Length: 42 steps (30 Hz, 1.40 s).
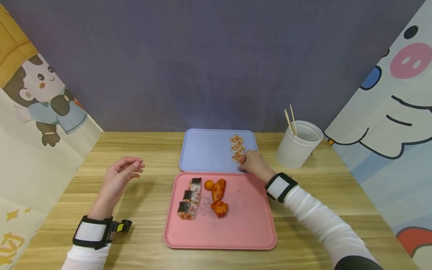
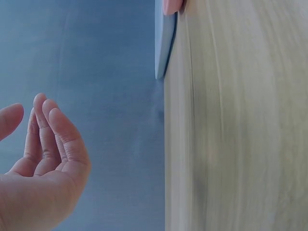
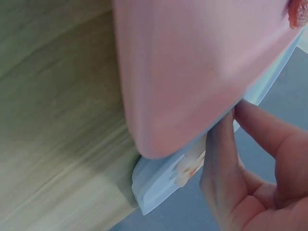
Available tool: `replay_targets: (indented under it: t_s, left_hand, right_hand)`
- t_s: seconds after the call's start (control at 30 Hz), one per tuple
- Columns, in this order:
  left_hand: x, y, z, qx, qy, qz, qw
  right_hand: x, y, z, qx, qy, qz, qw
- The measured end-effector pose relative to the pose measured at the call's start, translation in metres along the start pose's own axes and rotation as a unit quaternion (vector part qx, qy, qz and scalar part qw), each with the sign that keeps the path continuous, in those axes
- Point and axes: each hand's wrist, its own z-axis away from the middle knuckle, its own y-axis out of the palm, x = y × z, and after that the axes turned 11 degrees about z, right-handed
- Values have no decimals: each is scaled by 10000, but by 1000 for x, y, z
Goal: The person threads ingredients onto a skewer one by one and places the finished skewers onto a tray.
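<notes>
My right hand (image 1: 254, 164) reaches over the near right corner of the blue tray (image 1: 206, 150), its thumb and fingertips brought together low beside a row of pale round food pieces (image 1: 237, 147) with orange-brown marks. In the right wrist view the thumb and fingertips (image 3: 240, 103) meet behind the pink tray's (image 3: 187, 86) edge; I cannot tell whether a piece is between them. Left of both trays, my left hand (image 1: 116, 182) hovers over the table with relaxed, gently bent fingers (image 2: 67, 132) and holds nothing.
On the pink tray (image 1: 243, 228) lie several dark-skinned fish pieces (image 1: 190, 200), an orange ball (image 1: 209, 185), a glazed chicken wing (image 1: 219, 189) and a red-brown glazed piece (image 1: 219, 208). A white bucket (image 1: 295, 150) with wooden sticks (image 1: 290, 122) stands back right, by the grey wall (image 1: 216, 67).
</notes>
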Motion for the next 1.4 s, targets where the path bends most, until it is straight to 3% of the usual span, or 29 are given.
replay_targets:
  t_s: [0.1,0.2,0.27,0.33,0.5,0.7,0.8,0.9,1.0,1.2,1.4]
  left_hand:
    - [2,1,-1,4,-59,-151,9999]
    - [7,5,-2,-120,-212,-508,9984]
    - [11,9,-3,-289,-347,-911,9948]
    - [15,16,-6,-422,-492,-1293,9895]
    - [25,36,-20,-534,-706,-1853,9787]
    - [28,58,-34,-537,-699,-1857,9787]
    - [29,66,-39,-507,-599,-1815,9803]
    - [30,75,-44,-494,-510,-1767,9817]
    - [31,83,-49,-497,-503,-1669,9834]
    - [32,98,-57,-469,-446,-1581,9853]
    - [28,114,-65,-439,-213,-1341,9898]
  right_hand:
    - [-1,-2,2,-101,25,-81,9999]
    - [-1,-7,8,-466,23,-304,9984]
    - [-1,-13,15,-962,-6,-536,9939]
    - [-1,-19,21,-1689,-88,-730,9829]
    - [-11,-32,36,-3498,-73,-1179,9294]
    - [-38,-45,41,-5172,179,-1111,8485]
    - [-51,-53,41,-5736,415,-1103,8106]
    - [-60,-63,39,-5942,555,-1198,7934]
    - [-67,-69,36,-5954,592,-1190,7924]
    - [-75,-73,32,-5740,454,-982,8117]
    - [-76,-74,30,-5601,497,-941,8216]
